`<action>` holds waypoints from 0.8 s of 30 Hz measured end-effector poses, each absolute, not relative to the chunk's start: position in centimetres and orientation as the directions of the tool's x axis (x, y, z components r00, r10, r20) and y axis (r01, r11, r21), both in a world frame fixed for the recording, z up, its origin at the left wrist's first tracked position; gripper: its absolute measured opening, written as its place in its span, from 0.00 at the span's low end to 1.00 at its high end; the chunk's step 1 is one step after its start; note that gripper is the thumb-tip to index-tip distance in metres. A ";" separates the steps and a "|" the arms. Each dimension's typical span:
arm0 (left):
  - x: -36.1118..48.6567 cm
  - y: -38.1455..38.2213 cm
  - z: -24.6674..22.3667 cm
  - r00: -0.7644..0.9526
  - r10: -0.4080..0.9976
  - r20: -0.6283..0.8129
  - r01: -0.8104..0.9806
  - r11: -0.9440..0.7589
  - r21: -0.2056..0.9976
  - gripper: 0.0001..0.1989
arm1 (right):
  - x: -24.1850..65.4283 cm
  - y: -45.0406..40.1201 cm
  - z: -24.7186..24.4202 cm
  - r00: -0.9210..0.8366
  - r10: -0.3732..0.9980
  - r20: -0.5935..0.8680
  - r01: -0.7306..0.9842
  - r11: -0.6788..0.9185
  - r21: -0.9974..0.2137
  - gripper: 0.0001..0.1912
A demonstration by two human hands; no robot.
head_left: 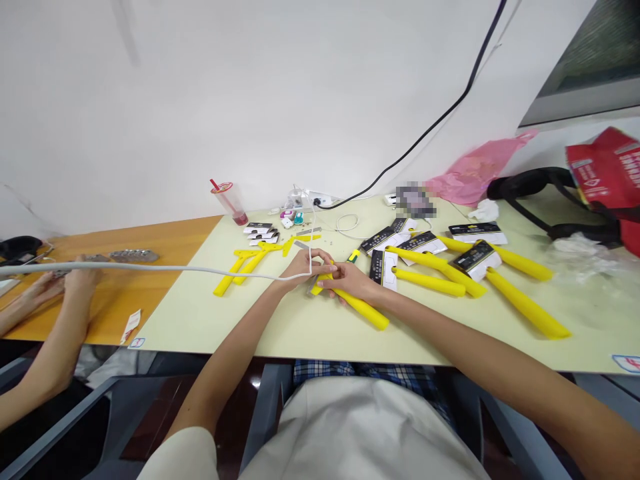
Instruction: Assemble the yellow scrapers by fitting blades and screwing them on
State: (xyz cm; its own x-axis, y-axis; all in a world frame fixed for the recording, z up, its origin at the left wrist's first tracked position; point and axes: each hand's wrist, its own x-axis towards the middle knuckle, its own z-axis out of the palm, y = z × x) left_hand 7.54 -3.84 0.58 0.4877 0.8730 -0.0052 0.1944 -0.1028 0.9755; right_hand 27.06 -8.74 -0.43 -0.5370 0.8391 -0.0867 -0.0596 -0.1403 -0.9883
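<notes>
My left hand and my right hand meet over the table, both closed around the head end of a yellow scraper. Its handle slants toward me on the right, and a grey metal blade shows partly under my left fingers. Just beyond my right hand lies a yellow and dark cutter knife. Left of my hands rest two more yellow scrapers, a smaller yellow head piece and a loose metal blade. My fingers hide the middle of the held scraper.
Several yellow scrapers with black-and-white cards lie to the right. Card stacks, a drink cup and a power strip stand behind. A white cable crosses the view. Another person's hands work at the left.
</notes>
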 end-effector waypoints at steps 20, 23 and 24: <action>7.5 -3.7 0.6 0.493 0.870 -0.015 0.179 -0.085 0.980 0.23 | 27.1 -8.9 -0.1 -0.533 0.837 -0.120 -0.046 -0.171 -0.984 0.25; 7.4 -3.6 0.5 0.489 0.872 -0.019 0.203 -0.093 0.975 0.24 | 27.1 -8.9 -0.2 -0.527 0.842 -0.115 -0.053 -0.168 -0.984 0.25; 7.3 -3.5 0.5 0.489 0.872 -0.019 0.206 -0.094 0.974 0.24 | 27.1 -8.9 -0.2 -0.527 0.843 -0.111 -0.055 -0.164 -0.985 0.25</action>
State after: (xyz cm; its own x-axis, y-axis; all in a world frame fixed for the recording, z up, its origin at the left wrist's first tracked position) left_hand 7.34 -3.54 0.50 0.4885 0.8724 -0.0190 0.2064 -0.0943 0.9739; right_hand 27.06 -8.95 -0.15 -0.5270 0.8426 -0.1111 -0.0551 -0.1644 -0.9849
